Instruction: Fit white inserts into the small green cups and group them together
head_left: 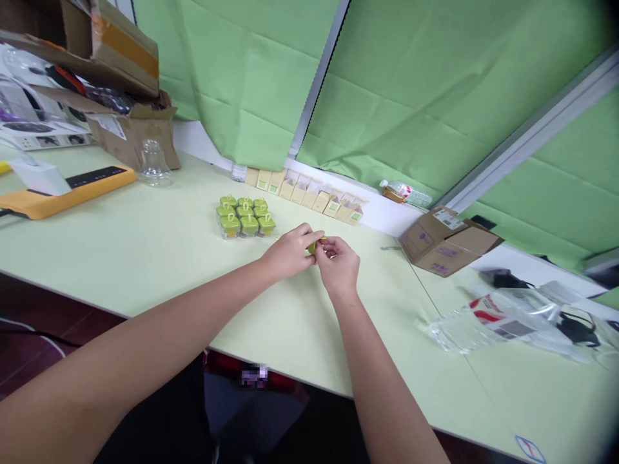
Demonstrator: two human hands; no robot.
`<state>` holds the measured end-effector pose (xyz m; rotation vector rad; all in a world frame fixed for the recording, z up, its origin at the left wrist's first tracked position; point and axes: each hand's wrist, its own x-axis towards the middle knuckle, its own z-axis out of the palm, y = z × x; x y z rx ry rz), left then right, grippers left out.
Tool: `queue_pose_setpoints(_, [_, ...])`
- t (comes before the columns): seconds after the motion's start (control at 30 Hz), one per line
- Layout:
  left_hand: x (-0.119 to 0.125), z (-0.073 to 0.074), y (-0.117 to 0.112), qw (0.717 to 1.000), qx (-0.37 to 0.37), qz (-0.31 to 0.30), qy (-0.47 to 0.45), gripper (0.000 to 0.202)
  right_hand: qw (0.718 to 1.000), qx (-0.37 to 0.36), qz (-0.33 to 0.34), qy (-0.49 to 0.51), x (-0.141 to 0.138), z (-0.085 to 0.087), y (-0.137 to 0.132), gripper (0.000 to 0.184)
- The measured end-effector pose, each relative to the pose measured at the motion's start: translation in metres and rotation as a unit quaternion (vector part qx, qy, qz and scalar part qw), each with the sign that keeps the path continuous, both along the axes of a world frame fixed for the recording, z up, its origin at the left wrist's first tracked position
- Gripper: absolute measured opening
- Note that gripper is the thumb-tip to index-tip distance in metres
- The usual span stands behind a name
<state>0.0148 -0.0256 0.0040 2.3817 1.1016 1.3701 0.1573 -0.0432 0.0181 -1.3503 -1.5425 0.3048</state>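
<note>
Over the middle of the table, my left hand and my right hand meet at the fingertips. Both are closed around a small green lid, which is mostly covered by the fingers. Its green matches the lids on the nearby group. Whether a container is under it, I cannot tell. To the left of my hands, several small clear containers with green lids stand close together in rows, each lid with a pale loop on top.
Small cardboard boxes line the back wall. A clear glass jar, an orange power strip and an open carton are at left. To the right are a cardboard box, plastic packaging and a bottle.
</note>
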Motion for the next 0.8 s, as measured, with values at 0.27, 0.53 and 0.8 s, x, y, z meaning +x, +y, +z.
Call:
queue_pose_setpoints(0.27, [-0.004,0.003,0.003,0.999,-0.028,-0.003,-0.029,0.043,0.997,-0.017,0.073,-0.016,0.003,0.006,-0.001,0.023])
queue_pose_setpoints(0.53, [-0.007,0.002,0.007,0.999,-0.034,0.005,-0.028,0.043,0.991,-0.045,0.128,-0.007,0.011,0.004,0.007,0.027])
queue_pose_setpoints(0.8, [-0.007,0.002,0.006,0.999,-0.035,0.012,-0.016,0.041,0.990,-0.043,0.134,-0.014,0.009,0.004,0.005,0.024])
